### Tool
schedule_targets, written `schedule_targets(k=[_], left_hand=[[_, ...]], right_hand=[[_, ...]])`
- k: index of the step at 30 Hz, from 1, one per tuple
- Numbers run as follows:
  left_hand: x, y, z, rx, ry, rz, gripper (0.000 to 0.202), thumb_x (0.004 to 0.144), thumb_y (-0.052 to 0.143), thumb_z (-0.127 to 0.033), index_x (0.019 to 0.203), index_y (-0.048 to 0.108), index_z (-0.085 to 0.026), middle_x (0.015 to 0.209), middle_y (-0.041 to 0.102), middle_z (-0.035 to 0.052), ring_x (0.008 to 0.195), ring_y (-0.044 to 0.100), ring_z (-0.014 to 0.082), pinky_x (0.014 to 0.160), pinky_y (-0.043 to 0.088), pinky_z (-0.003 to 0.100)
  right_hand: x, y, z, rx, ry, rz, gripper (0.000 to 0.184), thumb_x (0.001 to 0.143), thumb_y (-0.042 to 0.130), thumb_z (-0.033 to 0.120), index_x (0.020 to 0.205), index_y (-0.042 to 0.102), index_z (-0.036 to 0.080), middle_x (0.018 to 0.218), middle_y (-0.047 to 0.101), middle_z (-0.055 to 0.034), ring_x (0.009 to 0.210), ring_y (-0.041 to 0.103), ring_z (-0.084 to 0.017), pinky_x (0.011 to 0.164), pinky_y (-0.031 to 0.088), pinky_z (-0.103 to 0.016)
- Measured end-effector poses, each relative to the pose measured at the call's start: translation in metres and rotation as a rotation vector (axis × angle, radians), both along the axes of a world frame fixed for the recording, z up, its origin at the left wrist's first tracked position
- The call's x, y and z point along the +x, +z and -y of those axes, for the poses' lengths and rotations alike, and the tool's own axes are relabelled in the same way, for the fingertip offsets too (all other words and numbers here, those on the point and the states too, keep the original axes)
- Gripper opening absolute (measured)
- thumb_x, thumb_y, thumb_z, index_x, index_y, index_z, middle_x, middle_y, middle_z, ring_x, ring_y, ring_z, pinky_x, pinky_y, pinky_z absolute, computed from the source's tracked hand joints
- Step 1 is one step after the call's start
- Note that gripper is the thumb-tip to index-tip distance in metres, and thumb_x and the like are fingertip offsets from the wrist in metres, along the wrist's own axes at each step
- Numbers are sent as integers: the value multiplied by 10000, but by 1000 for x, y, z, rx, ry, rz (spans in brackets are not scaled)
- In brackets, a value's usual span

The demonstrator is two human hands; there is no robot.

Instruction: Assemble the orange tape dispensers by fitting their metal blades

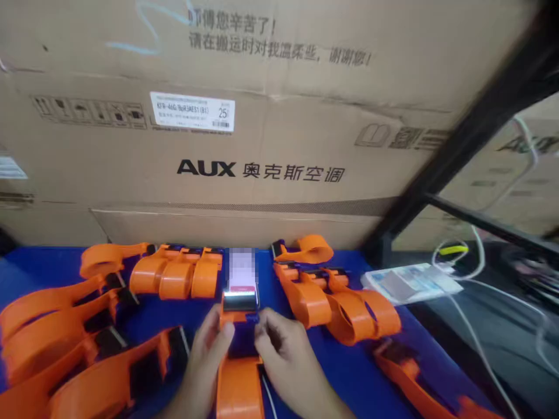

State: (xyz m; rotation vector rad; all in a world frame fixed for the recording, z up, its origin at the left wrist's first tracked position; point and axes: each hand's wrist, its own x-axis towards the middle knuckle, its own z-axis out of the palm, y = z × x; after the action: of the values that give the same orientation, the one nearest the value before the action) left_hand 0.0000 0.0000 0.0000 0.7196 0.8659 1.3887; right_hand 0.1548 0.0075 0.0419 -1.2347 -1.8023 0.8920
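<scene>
In the middle of the head view a lit, phone-like screen (pixel 243 289) stands upright at an orange holder (pixel 233 316), its upper part blurred out. My left hand (pixel 209 346) grips the holder's left side, thumb in front. At the holder's lower right corner, by a small dark blue knob-like part (pixel 252 318), my right hand (pixel 286 349) has its fingers curled and pinched together. Whether anything lies between those fingertips is hidden. Below the holder, between my wrists, is a wide orange band (pixel 240 387). A thin white cable (pixel 268 396) runs beside it.
Several orange looped bands lie left (pixel 56 314) and right (pixel 349 314) on the blue surface (pixel 144 317). A large cardboard box (pixel 262 139) stands behind. To the right are a black metal frame (pixel 454 145), a white power strip (pixel 397 282) and loose cables.
</scene>
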Motion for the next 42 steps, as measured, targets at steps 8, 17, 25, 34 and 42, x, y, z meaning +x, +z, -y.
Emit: schedule_targets(k=[8, 17, 25, 34, 42], left_hand=[[0, 15, 2, -34, 61, -54, 456, 820, 778, -486, 1194, 732, -228, 1228, 749, 81, 1168, 665, 300, 983, 514, 373], [-3, 15, -4, -3, -37, -104, 373, 865, 723, -487, 1100, 737, -197, 1210, 740, 111, 1126, 675, 304, 1052, 469, 432], [-3, 11, -5, 20, -15, -144, 364, 864, 724, -481, 1092, 737, -198, 1204, 737, 115, 1123, 673, 298, 1034, 480, 415], [-3, 13, -4, 1, 33, -159, 404, 840, 748, -492, 1119, 749, -201, 1247, 729, 105, 1198, 644, 313, 1021, 502, 406], [-1, 15, -2, -53, 94, -118, 458, 804, 785, -497, 1165, 747, -218, 1239, 740, 90, 1154, 671, 291, 980, 532, 383]], right_hand=[[-2, 3, -2, -35, -29, -8, 286, 908, 478, 195, 643, 373, 214, 589, 362, 68, 578, 353, -99, 535, 270, -222], [-4, 5, -4, -45, -40, -30, 324, 952, 442, 232, 650, 326, 219, 605, 345, 65, 591, 326, -103, 531, 254, -227], [-4, 4, -6, -50, -26, -35, 320, 960, 432, 225, 651, 351, 214, 610, 374, 61, 587, 344, -102, 534, 260, -225], [-4, 2, -9, -40, -33, -33, 312, 944, 428, 205, 640, 354, 211, 605, 387, 62, 581, 352, -99, 537, 267, -219], [-3, 3, -8, -34, -37, -22, 300, 934, 433, 195, 637, 385, 204, 599, 419, 62, 573, 389, -97, 550, 287, -214]])
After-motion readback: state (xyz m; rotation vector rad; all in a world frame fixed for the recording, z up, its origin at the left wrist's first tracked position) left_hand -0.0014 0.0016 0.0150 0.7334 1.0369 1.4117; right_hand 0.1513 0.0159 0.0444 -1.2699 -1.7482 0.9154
